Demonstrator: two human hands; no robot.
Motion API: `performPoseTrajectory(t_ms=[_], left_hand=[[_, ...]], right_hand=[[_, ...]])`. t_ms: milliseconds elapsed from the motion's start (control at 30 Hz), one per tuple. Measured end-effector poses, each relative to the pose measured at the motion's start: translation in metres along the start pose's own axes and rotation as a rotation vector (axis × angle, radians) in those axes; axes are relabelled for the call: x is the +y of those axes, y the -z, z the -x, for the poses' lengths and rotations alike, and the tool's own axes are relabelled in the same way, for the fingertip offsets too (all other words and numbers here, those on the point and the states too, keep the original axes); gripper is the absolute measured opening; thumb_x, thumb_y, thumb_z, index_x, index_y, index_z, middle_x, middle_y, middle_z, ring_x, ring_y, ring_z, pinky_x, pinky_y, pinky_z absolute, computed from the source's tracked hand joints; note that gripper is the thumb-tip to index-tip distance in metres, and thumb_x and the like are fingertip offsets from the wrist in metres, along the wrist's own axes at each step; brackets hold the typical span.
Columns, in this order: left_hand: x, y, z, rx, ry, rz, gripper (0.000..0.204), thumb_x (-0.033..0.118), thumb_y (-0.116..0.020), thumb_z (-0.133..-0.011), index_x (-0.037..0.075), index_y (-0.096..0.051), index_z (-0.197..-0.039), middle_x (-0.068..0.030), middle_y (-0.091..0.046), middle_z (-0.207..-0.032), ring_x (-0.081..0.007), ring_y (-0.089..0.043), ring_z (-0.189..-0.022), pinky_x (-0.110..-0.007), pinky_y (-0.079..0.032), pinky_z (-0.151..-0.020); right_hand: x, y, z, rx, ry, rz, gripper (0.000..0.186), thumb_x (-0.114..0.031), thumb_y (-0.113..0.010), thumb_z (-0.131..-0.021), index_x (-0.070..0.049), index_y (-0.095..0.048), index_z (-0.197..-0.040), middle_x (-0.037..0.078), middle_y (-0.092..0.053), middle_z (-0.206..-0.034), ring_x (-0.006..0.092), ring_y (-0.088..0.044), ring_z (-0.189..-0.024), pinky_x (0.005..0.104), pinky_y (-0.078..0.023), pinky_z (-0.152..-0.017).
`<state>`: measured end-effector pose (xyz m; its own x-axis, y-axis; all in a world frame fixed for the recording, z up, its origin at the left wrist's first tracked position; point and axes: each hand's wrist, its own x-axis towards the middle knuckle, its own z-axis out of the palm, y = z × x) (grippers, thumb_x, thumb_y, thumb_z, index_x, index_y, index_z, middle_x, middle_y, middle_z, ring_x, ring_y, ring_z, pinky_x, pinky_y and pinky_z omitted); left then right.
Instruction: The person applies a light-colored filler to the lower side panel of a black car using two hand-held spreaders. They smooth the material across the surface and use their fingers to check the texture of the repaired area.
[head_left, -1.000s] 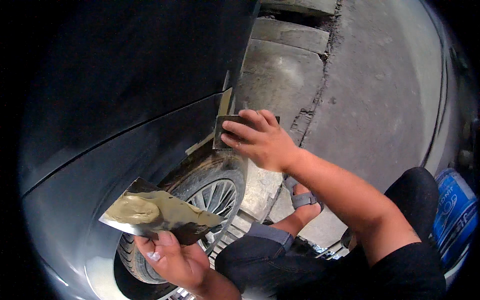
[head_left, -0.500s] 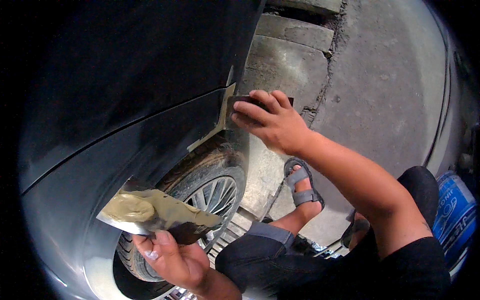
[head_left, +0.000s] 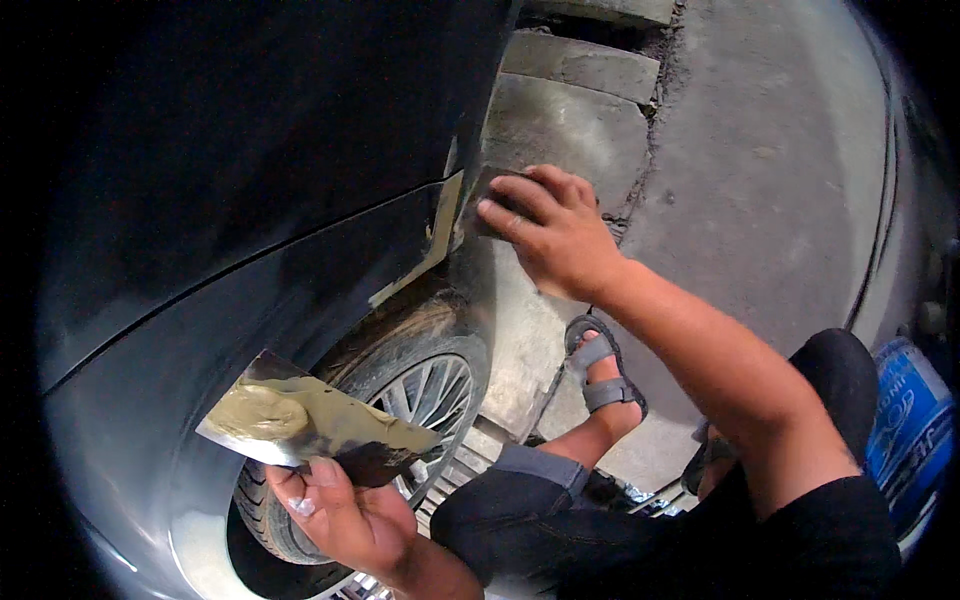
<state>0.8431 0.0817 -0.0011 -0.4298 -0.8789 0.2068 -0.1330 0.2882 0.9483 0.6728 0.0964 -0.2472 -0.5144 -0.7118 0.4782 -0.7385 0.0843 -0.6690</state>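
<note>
My left hand grips the lower edge of a flat putty board between thumb and fingers. A thick mound of beige putty sits on it, with a thinner smear to the right. White residue shows on one finger. My right hand is closed on a dark flat spreader, its blade just right of the dark car panel's edge; whether they touch is unclear. Along that edge runs an L-shaped strip of beige putty, above the wheel arch. The far side of the spreader hides behind my fingers.
Below the putty strip is the car's wheel, with a spoked rim. Concrete slabs and grey pavement lie to the right. My sandalled foot rests between wheel and pavement. A blue bucket stands at the far right.
My right hand and the spreader have shifted slightly right, off the putty strip, and the spreader has tilted. More of the strip shows. My left hand and the board have barely moved.
</note>
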Motion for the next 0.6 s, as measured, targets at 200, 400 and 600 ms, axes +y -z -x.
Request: performPoseTrajectory(t_ms=[200,400,600], left_hand=[[-0.001,-0.006,-0.003,-0.033,0.013,0.024,0.047,0.004,-0.047,-0.091,-0.002,-0.032,-0.136,-0.0165,-0.046,-0.131,-0.0273,-0.048,-0.117,-0.041,-0.036,-0.102],[-0.006,0.0,-0.001,-0.017,0.051,-0.002,0.048,0.004,-0.047,-0.091,-0.002,-0.031,-0.136,-0.0161,-0.047,-0.13,-0.0268,-0.049,-0.116,-0.041,-0.037,-0.101],[-0.005,-0.002,-0.001,-0.041,0.055,0.024,0.048,0.004,-0.046,-0.091,-0.002,-0.031,-0.136,-0.0167,-0.047,-0.13,-0.027,-0.049,-0.116,-0.04,-0.039,-0.1]], right_hand=[[-0.03,0.004,0.016,-0.052,-0.325,-0.261,0.059,-0.015,-0.066,-0.066,-0.018,-0.052,-0.123,0.011,-0.045,-0.13,0.037,-0.043,-0.114,0.0483,-0.039,-0.092],[-0.023,0.013,0.002,-0.006,0.08,-0.074,0.059,-0.009,-0.062,-0.065,-0.021,-0.055,-0.122,0.004,-0.047,-0.13,0.0315,-0.042,-0.117,0.0442,-0.037,-0.091],[-0.018,0.009,-0.018,-0.035,0.328,0.023,0.048,-0.012,-0.058,-0.07,-0.023,-0.061,-0.117,-0.001,-0.045,-0.131,0.0271,-0.039,-0.121,0.0413,-0.033,-0.094]])
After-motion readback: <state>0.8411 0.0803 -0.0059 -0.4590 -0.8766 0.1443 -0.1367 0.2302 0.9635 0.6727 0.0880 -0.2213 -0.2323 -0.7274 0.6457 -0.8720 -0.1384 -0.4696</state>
